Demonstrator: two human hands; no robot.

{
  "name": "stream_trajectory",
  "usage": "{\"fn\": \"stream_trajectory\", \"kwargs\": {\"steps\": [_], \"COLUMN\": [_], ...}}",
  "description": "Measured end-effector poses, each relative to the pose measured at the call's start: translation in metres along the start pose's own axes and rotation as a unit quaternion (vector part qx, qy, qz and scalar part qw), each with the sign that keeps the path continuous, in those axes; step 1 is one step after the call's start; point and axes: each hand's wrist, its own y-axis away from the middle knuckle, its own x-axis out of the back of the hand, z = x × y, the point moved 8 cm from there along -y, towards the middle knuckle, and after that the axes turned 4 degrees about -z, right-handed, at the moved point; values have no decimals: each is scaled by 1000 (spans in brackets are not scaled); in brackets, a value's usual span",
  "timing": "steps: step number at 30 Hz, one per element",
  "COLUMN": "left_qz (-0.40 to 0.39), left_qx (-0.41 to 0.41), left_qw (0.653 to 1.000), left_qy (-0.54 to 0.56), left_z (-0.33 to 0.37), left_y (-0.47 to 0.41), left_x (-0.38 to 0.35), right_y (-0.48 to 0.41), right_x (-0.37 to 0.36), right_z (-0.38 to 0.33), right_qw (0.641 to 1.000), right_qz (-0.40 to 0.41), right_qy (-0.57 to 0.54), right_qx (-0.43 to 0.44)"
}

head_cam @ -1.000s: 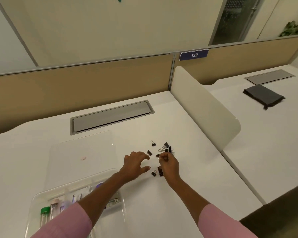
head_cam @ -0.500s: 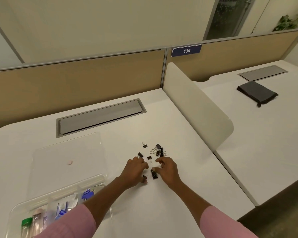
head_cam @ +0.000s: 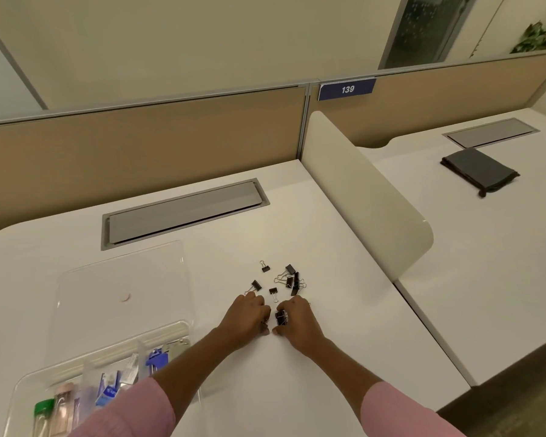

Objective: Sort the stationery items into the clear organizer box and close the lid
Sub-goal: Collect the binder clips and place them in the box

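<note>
Several black binder clips (head_cam: 289,279) lie scattered on the white desk (head_cam: 344,310), just beyond my hands. My left hand (head_cam: 248,320) rests knuckles up on the desk with its fingers curled; what is under it is hidden. My right hand (head_cam: 298,323) is beside it, fingers closed around a black binder clip (head_cam: 280,317). The clear organizer box (head_cam: 29,389) sits at the lower left with its lid (head_cam: 120,285) folded open and flat behind it. Inside are small bottles, a green-capped tube and blue items.
A grey cable hatch (head_cam: 183,212) is set into the desk behind the lid. A rounded white divider panel (head_cam: 366,197) stands to the right of the clips. On the neighbouring desk lies a dark folded cloth (head_cam: 479,168). The desk's front edge runs at lower right.
Both hands drew back toward me from the clip pile and came together. My right hand closed on a clip near the front of the pile. The camera shifted right.
</note>
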Motion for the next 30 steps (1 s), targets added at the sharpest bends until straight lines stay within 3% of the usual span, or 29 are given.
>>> {"fn": "stream_trajectory", "kwargs": {"steps": [4, 11, 15, 20, 23, 30], "left_qz": [-9, 2, 57, 61, 65, 35], "left_qx": [3, 67, 72, 144, 186, 236], "left_qw": [1000, 988, 983, 973, 970, 968], "left_qy": [16, 138, 156, 171, 145, 74], "left_z": [-1, -8, -13, -31, -42, -53], "left_y": [1, 0, -6, -14, -19, -30], "left_x": [-1, 3, 7, 12, 17, 11], "right_y": [0, 5, 10, 17, 17, 8], "right_x": [3, 3, 24, 55, 60, 42], "right_z": [-2, 4, 16, 44, 57, 57], "right_qw": [1000, 999, 989, 954, 957, 983], "right_qz": [14, 41, 132, 225, 217, 97], "right_qy": [-19, 11, -54, -136, -116, -51], "right_qx": [-9, -5, -49, -145, -154, -146]}}
